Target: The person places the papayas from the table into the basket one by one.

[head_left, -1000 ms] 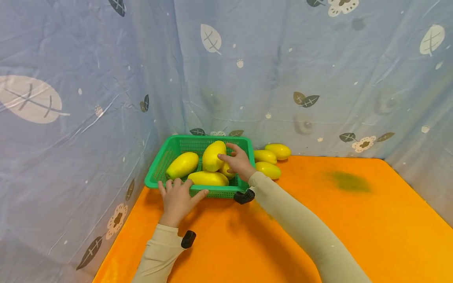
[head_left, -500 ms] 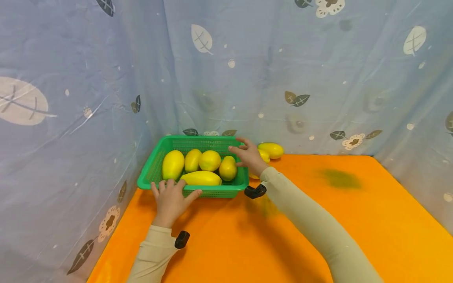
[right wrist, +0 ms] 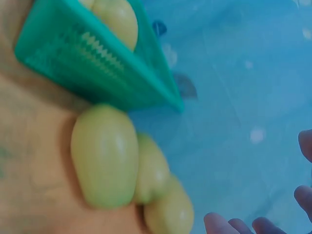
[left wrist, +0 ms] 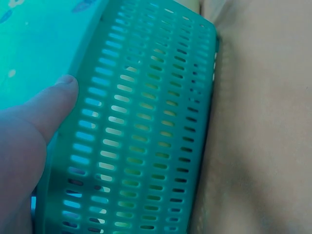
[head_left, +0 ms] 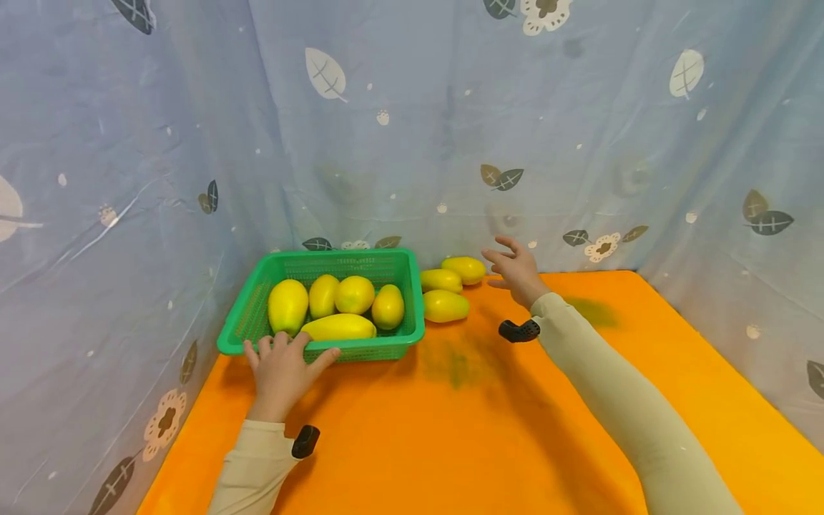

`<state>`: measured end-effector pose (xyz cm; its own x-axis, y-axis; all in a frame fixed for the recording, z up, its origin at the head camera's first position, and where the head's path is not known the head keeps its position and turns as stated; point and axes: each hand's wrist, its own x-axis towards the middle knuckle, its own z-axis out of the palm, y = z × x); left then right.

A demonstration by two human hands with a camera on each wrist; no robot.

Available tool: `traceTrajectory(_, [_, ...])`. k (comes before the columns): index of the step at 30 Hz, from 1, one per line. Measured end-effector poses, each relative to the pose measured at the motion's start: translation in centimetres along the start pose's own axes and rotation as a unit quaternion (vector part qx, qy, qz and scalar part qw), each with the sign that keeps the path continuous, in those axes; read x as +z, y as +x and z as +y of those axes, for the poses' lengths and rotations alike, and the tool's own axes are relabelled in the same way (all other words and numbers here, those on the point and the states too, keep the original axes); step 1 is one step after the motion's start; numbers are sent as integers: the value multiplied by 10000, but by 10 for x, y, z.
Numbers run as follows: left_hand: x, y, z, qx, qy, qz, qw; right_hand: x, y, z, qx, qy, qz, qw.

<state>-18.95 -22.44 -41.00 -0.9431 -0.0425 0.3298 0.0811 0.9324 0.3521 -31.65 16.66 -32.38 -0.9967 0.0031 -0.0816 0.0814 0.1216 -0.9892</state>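
Note:
Several yellow mangoes (head_left: pixel 287 306) lie inside a green plastic basket (head_left: pixel 417 300) with slotted walls. My left hand (head_left: pixel 281 375) rests on its near rim, fingers over the edge; in the left wrist view the thumb (left wrist: pixel 61 92) touches the rim. My right hand (head_left: pixel 520 273) hovers beyond the basket's right side with fingers spread and holds nothing. Nearest to it, three more mangoes (head_left: pixel 445 306) sit on the orange table against the basket's right wall. In the right wrist view those mangoes (right wrist: pixel 105 156) are seen up close, with fingertips at the lower right corner.
An orange-covered table (head_left: pixel 412 429) bears everything, with dark greenish patches on its surface. A blue-grey curtain (head_left: pixel 412 143) with leaf and flower prints hangs close behind and along both sides.
One second ago my right hand was at a mango held up in the basket. That mango now lies inside, and the hand has moved right, past the loose mangoes. My left hand stays on the rim.

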Motion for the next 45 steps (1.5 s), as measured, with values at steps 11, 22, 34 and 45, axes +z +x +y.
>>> traceTrajectory(11, [3,1,2,105,-36,2,9999,-18,1,43,326,11,132,9994])
traceTrajectory(22, [-7,-2,0,-27,-15,-269,9996,9,11,60,523,-65,-117,9985])
traceTrajectory(34, [-1,0,1,7,41,-150,9999,30,13,81,722,-443,-207,9962])
traceTrajectory(45, [0,0,1,-9,99,-39,9999,46,17,91,613,-637,-145,9960])
